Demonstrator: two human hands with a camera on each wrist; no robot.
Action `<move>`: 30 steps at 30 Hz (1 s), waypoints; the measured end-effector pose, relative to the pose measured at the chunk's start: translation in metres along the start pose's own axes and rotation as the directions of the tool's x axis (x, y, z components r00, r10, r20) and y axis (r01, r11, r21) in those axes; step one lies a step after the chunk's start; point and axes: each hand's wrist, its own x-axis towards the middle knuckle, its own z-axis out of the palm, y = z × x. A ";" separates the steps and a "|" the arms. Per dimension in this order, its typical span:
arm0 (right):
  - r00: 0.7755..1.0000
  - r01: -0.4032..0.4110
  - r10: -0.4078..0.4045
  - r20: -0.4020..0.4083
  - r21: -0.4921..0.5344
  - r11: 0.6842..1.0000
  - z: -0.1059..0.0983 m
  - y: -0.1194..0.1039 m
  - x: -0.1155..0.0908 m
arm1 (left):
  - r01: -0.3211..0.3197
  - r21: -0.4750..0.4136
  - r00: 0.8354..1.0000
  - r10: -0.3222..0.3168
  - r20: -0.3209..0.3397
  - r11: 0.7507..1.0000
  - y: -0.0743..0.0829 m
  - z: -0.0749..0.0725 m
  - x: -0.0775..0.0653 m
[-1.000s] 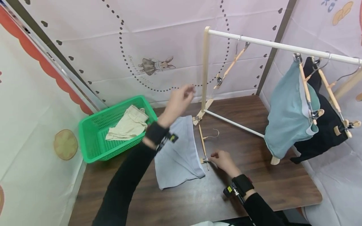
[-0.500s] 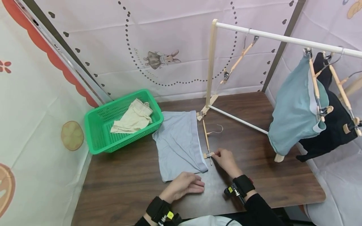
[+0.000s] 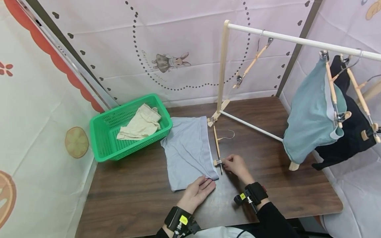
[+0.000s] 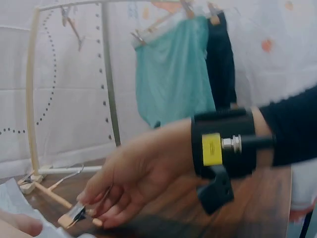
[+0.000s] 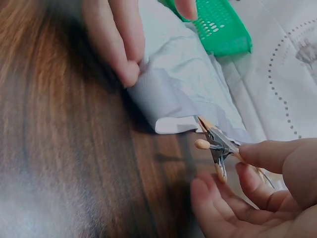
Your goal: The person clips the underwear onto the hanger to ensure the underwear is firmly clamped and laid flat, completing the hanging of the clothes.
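Brown wood-grain tabletop (image 3: 128, 198) bears a green plastic basket (image 3: 102, 145), then a pale-blue cloth garment (image 3: 190, 152), seemingly steadied by the straight fingers of the left hand (image 3: 197, 191). Beside it, a wooden hanger's (image 3: 216, 140) metal clip (image 3: 218, 162) sits pinched in the right hand (image 3: 236, 166), likely to spread it.

Bright, even light; glare on the table (image 3: 221, 208) (wrist views blurrier).

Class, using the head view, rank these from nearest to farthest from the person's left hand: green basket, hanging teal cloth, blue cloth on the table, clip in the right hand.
1. Blue cloth: touching the left hand.
2. Clip: in the right hand.
3. Green basket: on the left.
4. Teal cloth: hanging at right.
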 end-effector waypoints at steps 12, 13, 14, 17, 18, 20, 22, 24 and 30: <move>0.974 -0.195 0.125 0.187 0.427 0.883 -0.006 0.000 0.009 | -0.215 -0.191 0.976 0.215 -0.021 0.958 -0.011 0.017 0.014; 0.971 -0.205 0.123 0.204 0.451 0.869 -0.007 0.000 0.009 | -0.233 -0.234 0.972 0.232 -0.033 0.944 -0.011 0.018 0.015; 0.967 -0.216 0.121 0.222 0.476 0.852 -0.007 0.000 0.009 | -0.245 -0.274 0.969 0.243 -0.044 0.930 -0.011 0.019 0.016; 0.955 -0.251 0.112 0.274 0.551 0.796 -0.008 0.002 0.010 | -0.215 -0.365 0.977 0.200 -0.078 0.906 -0.013 0.022 0.017; 0.951 -0.262 0.110 0.288 0.567 0.781 -0.008 0.003 0.010 | -0.189 -0.374 0.982 0.175 -0.071 0.908 -0.013 0.022 0.017; 0.945 -0.278 0.107 0.309 0.584 0.763 -0.008 0.003 0.010 | -0.121 -0.403 0.993 0.112 -0.046 0.907 -0.013 0.023 0.016; 0.940 -0.285 0.105 0.324 0.581 0.762 -0.008 0.004 0.010 | -0.064 -0.418 0.998 0.064 -0.014 0.906 -0.014 0.023 0.017; 0.940 -0.286 0.108 0.322 0.578 0.764 -0.006 0.003 0.010 | -0.027 -0.407 0.999 0.032 0.006 0.913 -0.014 0.023 0.018; 0.948 -0.269 0.100 0.303 0.592 0.760 0.000 0.001 0.009 | 0.082 -0.219 0.996 -0.088 -0.021 0.972 -0.014 0.023 0.029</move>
